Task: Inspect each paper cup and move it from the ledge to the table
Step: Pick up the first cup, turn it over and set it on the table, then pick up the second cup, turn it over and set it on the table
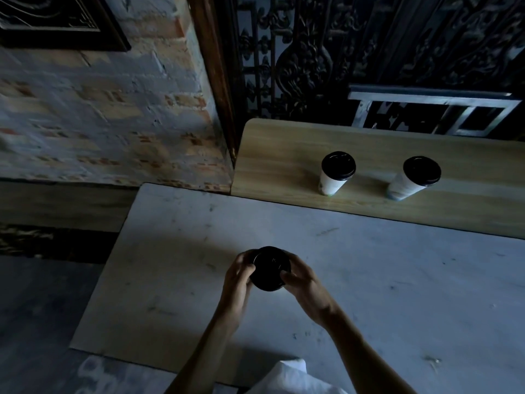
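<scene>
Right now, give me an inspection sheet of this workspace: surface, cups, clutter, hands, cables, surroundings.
Surface: pale marble table, scuffed; wooden ledge behind it.
Job's things: held cup over the table, black lid on; left ledge cup and right ledge cup upright on the ledge, lidded, apart.
Clutter: white cloth at the near edge.
Hands: left hand and right hand both grip the held cup, fingers around its lid.
Cables: nothing seen.
Surroundings: brick wall left, dark ornate screen behind; dim light.
</scene>
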`<control>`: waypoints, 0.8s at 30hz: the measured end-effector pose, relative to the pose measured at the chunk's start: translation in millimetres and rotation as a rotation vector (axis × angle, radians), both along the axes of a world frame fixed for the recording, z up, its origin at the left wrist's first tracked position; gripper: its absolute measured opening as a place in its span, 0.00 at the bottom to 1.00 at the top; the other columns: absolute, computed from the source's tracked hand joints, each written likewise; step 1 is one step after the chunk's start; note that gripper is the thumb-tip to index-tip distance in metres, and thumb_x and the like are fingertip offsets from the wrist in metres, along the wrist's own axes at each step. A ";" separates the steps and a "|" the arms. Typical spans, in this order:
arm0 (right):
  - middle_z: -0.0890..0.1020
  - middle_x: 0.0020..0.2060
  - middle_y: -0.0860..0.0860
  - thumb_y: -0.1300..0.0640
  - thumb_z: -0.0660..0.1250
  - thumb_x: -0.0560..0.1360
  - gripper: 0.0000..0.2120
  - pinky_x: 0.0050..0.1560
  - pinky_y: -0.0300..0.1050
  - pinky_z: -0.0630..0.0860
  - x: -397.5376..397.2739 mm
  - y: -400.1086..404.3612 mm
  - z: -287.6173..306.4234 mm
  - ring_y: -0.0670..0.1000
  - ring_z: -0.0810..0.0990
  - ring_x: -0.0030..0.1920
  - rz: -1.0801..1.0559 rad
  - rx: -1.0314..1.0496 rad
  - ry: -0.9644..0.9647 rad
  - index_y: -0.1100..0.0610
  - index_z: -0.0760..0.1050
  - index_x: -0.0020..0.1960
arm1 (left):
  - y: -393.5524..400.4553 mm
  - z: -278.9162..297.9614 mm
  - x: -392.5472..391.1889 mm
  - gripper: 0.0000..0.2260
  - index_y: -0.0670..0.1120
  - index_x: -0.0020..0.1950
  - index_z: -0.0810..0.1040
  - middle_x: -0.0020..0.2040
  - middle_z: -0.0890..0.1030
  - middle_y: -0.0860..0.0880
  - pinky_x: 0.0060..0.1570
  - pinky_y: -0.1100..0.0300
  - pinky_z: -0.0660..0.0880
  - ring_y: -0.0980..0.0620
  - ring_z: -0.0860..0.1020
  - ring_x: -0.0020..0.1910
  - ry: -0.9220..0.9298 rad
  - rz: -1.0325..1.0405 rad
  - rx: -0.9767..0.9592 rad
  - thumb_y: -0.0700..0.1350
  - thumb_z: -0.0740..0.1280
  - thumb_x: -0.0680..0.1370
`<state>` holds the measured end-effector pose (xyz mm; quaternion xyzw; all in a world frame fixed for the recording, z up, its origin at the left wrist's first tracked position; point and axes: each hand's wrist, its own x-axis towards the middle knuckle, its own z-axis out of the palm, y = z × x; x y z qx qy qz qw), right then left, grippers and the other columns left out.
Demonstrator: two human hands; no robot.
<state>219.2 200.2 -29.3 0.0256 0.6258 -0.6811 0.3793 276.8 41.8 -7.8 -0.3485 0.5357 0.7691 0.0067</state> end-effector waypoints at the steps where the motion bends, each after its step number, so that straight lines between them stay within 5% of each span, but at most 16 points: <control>1: 0.83 0.66 0.55 0.60 0.67 0.74 0.26 0.65 0.49 0.77 0.9 0.9 -1.1 0.56 0.79 0.69 0.006 0.006 0.006 0.58 0.73 0.72 | -0.7 0.8 0.9 0.14 0.46 0.56 0.81 0.52 0.85 0.45 0.54 0.55 0.77 0.44 0.81 0.56 0.000 -0.004 0.000 0.32 0.59 0.81; 5: 0.82 0.66 0.56 0.56 0.70 0.73 0.29 0.64 0.45 0.76 2.6 1.7 3.5 0.54 0.80 0.68 0.023 0.004 0.016 0.59 0.72 0.73 | -1.3 2.4 4.3 0.14 0.45 0.60 0.80 0.58 0.84 0.41 0.59 0.52 0.75 0.44 0.81 0.60 -0.009 -0.019 0.009 0.42 0.65 0.75; 9: 0.83 0.66 0.53 0.49 0.72 0.70 0.33 0.65 0.45 0.76 0.9 1.5 8.9 0.53 0.80 0.68 0.053 0.028 0.021 0.58 0.72 0.73 | -2.0 1.3 5.9 0.12 0.45 0.61 0.79 0.60 0.82 0.41 0.58 0.55 0.76 0.43 0.80 0.62 0.007 -0.041 0.007 0.35 0.61 0.83; 16: 0.71 0.77 0.53 0.38 0.76 0.67 0.44 0.79 0.58 0.62 -5.5 8.0 11.9 0.54 0.68 0.78 0.074 0.017 0.009 0.52 0.66 0.78 | -11.7 6.2 -0.9 0.16 0.53 0.65 0.77 0.66 0.80 0.51 0.61 0.63 0.73 0.50 0.76 0.68 0.018 -0.146 -0.187 0.50 0.65 0.77; 20: 0.74 0.74 0.50 0.40 0.71 0.70 0.33 0.71 0.50 0.68 -18.3 19.6 9.9 0.49 0.72 0.73 -0.021 0.035 0.011 0.47 0.72 0.73 | -15.3 16.1 -26.3 0.29 0.55 0.70 0.71 0.70 0.73 0.54 0.64 0.64 0.67 0.55 0.70 0.71 0.044 -0.259 -0.472 0.63 0.63 0.71; 24: 0.79 0.70 0.50 0.41 0.70 0.70 0.25 0.65 0.51 0.74 -50.4 39.8 9.0 0.51 0.76 0.70 -0.207 0.064 0.028 0.45 0.76 0.66 | -10.5 29.2 -76.7 0.31 0.54 0.73 0.69 0.71 0.70 0.55 0.67 0.62 0.61 0.58 0.66 0.71 0.133 -0.332 -0.658 0.64 0.60 0.72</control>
